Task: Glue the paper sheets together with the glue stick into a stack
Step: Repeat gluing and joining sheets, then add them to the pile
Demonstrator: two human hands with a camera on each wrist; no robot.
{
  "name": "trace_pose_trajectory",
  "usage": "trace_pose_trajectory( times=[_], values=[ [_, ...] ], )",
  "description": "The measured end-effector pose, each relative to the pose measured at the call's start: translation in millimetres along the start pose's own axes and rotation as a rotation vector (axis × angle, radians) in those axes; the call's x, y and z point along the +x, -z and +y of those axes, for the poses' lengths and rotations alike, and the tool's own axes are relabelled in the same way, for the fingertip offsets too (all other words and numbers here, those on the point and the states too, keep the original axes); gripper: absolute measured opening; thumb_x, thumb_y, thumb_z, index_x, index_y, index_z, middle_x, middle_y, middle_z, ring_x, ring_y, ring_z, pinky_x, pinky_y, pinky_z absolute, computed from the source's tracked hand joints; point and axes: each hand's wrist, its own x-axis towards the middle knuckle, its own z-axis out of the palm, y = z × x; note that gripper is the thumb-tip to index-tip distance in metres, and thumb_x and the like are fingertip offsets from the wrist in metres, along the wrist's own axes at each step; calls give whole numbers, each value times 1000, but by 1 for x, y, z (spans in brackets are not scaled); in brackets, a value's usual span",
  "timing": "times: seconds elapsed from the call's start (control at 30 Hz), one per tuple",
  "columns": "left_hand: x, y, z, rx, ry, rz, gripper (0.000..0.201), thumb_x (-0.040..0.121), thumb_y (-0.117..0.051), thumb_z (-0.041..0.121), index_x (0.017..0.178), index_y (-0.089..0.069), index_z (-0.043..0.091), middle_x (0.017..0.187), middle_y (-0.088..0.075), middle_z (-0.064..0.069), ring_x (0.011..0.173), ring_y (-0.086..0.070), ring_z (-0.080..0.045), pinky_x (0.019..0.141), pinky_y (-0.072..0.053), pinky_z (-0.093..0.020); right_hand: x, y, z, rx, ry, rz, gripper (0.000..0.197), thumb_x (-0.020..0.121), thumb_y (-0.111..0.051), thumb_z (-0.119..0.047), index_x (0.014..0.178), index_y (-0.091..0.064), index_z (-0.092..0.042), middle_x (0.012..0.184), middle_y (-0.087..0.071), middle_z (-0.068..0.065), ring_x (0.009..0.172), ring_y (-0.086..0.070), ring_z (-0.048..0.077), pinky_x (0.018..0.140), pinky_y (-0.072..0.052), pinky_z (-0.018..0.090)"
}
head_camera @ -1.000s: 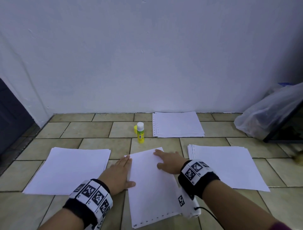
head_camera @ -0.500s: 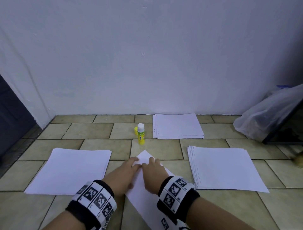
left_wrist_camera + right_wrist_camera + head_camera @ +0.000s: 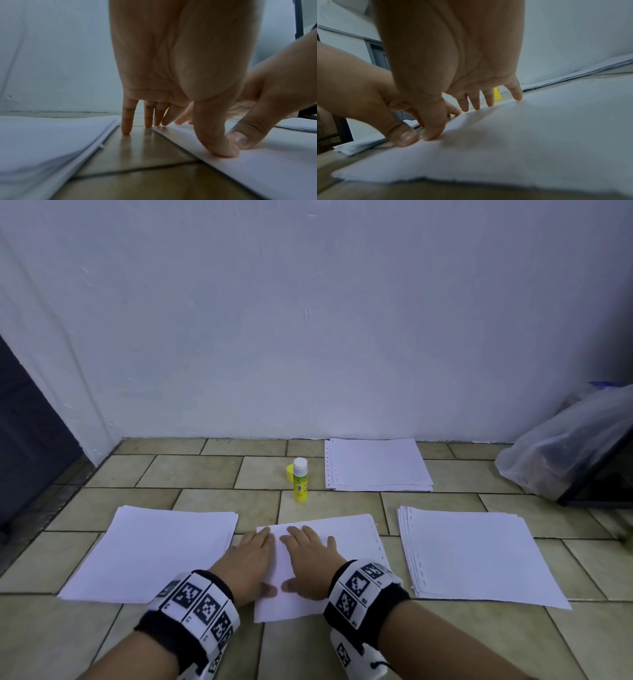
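A bare room corner, likely in a home

We see beige tiled floor (image 3: 212, 474), plain white wall (image 3: 308, 320), a dark doorway (image 3: 24, 440) and a plastic bag (image 3: 565, 453).

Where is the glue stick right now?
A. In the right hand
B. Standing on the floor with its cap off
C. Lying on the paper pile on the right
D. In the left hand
B: the glue stick stands upright on the floor tiles, its yellow cap beside it, while both hands press the middle sheet.

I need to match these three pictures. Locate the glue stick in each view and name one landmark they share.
Head: glue stick stands upright on the tiles, centre, beyond both hands.
Left wrist: not in it.
Right wrist: a yellow sliver between the fingers.
Shared landmark: the middle sheet under both hands.
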Motion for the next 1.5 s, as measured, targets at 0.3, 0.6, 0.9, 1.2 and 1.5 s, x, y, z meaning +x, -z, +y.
trace_pose_trajectory(
  times=[0.3, 0.6, 0.9, 1.2, 1.5],
  values=[
    [2, 0, 0, -33, 35, -42, 96, 92, -57, 42, 151, 5, 0, 161, 8, -7, 148, 0, -20, 119, -13, -29, -6, 16, 32, 60, 6, -76, 63, 101, -35, -42, 153, -8, -21, 161, 1, -5, 147, -13, 14, 115, 11, 53],
    [-1, 7, 1, -3, 32, -117, 96, 94, -54, 45, 150, 9, -1, 160, 13, -8, 148, 4, -22, 119, -8, -30, -34, 28, 93, 141, -183, -29, 51, 103, -31, -34, 151, -20, -18, 157, -24, 1, 138, -34, 26, 112, -22, 33],
    [13, 12, 29, 70, 13, 118, 67, 92, -52, 49, 143, -30, 11, 152, -21, -5, 139, -22, -23, 110, -27, -39, -21, 26, 64, -110, -109, 44, 74, 79, -70, -48, 136, -38, -12, 136, -47, 7, 125, -41, 26, 102, -34, 40],
    [1, -2, 35, 46, -131, 112, 30, 95, -42, 10, 123, -51, 11, 122, -46, -6, 99, -50, -21, 78, -39, -30, -16, 20, 40, -228, -147, 112, 41, 92, -55, -17, 133, -47, -15, 131, -49, 10, 123, -40, 30, 99, -36, 42],
    [-2, -4, 13, -178, -45, 158, 87, 82, -68, 48, 150, -23, 14, 154, -26, 0, 138, -31, -14, 112, -30, -27, -10, 7, 8, 22, 109, 40, 76, 92, -60, -21, 149, -14, -4, 157, -17, 11, 144, -19, 25, 117, -14, 43]
  ],
)
